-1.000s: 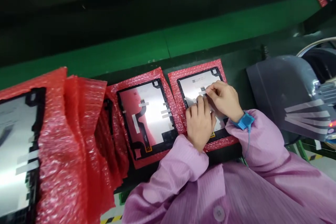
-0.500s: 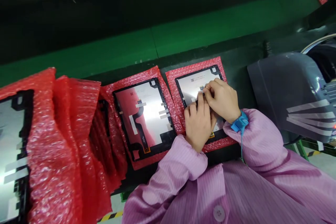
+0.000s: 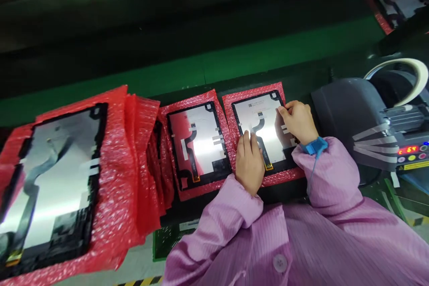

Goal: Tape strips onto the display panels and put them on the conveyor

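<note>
The left hand (image 3: 250, 161) is lying palm down, its fingers stretching out side by side, and it is covering the lower left part of a tablet-like panel (image 3: 273, 136). The right hand (image 3: 299, 120) is bending over the panel's right edge, its thumb and forefinger coming close together there; whether they are gripping anything, I cannot tell. The panel is lying between and partly beneath the hands, its silvery back facing up. A black ribbon cable (image 3: 264, 147) is running down it, just right of the left fingers and well apart from the right hand.

Under the panel, a red bubble-wrap sheet (image 3: 254, 90) is showing around the edges. A blue wrist strap (image 3: 315, 146) is circling the right wrist. Just left of the left hand, a second panel (image 3: 208, 143) is resting on its own red wrap. Farther left, a larger-looking panel (image 3: 67, 161) is lying on a pile of red wrapping (image 3: 114, 196). Right of the right hand, a grey machine (image 3: 348, 107) is standing, pale strips (image 3: 375, 146) hanging along its side and a red display (image 3: 407, 149) glowing.
</note>
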A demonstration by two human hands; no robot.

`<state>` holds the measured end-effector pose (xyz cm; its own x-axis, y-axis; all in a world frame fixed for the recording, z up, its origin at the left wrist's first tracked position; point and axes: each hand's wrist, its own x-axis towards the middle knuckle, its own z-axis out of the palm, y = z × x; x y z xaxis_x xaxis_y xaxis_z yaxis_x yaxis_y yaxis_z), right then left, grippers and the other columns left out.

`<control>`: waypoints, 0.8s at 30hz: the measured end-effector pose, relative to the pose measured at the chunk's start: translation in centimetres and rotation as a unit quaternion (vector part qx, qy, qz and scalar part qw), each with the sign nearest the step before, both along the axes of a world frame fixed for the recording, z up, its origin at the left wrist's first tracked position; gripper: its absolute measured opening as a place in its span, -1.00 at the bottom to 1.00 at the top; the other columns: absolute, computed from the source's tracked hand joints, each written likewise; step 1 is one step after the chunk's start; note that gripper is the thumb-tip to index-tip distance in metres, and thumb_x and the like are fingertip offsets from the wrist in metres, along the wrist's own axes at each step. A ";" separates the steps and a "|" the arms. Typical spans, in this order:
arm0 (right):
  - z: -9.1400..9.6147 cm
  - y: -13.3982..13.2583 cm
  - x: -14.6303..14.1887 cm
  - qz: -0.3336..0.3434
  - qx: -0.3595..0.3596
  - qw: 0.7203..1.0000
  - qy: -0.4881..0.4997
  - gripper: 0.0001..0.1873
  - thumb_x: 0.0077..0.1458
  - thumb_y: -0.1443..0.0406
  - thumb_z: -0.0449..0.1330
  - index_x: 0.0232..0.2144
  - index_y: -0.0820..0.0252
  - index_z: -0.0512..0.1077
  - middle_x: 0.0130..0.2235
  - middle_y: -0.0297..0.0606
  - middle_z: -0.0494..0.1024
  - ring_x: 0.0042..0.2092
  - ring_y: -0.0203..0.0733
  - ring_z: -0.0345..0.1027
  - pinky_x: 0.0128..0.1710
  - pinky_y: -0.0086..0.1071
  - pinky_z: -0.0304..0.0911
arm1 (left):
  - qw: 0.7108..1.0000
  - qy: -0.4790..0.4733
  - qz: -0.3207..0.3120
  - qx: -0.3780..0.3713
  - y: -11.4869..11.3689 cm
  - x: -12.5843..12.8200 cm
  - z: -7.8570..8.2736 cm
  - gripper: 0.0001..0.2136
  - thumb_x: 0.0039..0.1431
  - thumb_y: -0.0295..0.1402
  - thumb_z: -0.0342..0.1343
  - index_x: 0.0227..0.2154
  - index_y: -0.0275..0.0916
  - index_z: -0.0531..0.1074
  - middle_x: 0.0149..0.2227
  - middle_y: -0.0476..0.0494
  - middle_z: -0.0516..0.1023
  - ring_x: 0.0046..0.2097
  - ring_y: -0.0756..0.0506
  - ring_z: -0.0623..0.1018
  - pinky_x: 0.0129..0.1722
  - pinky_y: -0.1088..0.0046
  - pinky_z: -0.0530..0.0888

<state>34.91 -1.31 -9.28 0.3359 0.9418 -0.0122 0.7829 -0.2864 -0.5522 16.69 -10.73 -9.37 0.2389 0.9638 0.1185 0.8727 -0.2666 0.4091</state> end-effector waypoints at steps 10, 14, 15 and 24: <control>6.6 -2.2 -0.6 0.023 0.082 0.921 0.381 -0.85 0.03 0.21 0.18 -0.39 0.09 0.27 -0.54 -0.45 0.25 -0.54 -0.32 0.09 -0.56 -0.43 0.01 | 0.941 -0.322 0.096 -0.037 0.5 -2.3 0.3 -0.26 0.16 -0.31 0.23 0.33 -0.24 -0.01 0.42 -0.46 -0.01 0.45 -0.27 0.03 0.38 0.05 0.14; 9.3 -2.9 -2.8 0.005 0.135 0.884 0.447 -0.85 -0.04 0.23 0.19 -0.44 0.14 0.28 -0.52 -0.44 0.26 -0.53 -0.37 0.08 -0.55 -0.47 0.00 | 0.817 -0.539 0.136 -0.155 0.6 -5.0 2.5 -0.20 0.08 -0.22 0.31 0.31 -0.17 0.02 0.26 -0.36 0.36 0.25 -0.21 0.43 0.23 0.17 0.38; 9.5 -2.5 -3.7 0.004 0.123 0.876 0.466 -0.86 -0.04 0.25 0.19 -0.46 0.14 0.27 -0.53 -0.45 0.25 -0.53 -0.39 0.08 -0.54 -0.48 0.01 | 0.784 -0.576 0.142 -0.182 0.5 -6.0 3.2 -0.25 0.04 -0.18 0.33 0.25 -0.19 0.15 0.16 -0.32 0.48 0.15 -0.21 0.53 0.16 0.19 0.45; 4.2 4.3 -14.2 0.124 -0.084 0.860 0.489 -0.88 0.12 0.32 0.05 -0.42 0.11 0.14 -0.50 -0.45 0.28 -0.47 -0.34 0.24 -0.38 -0.42 0.30 | 0.834 -0.476 0.279 -0.028 2.4 -15.8 2.6 -0.61 0.11 -0.30 0.18 0.02 -0.23 0.40 -0.11 -0.20 0.62 -0.12 -0.14 0.63 -0.05 0.28 0.57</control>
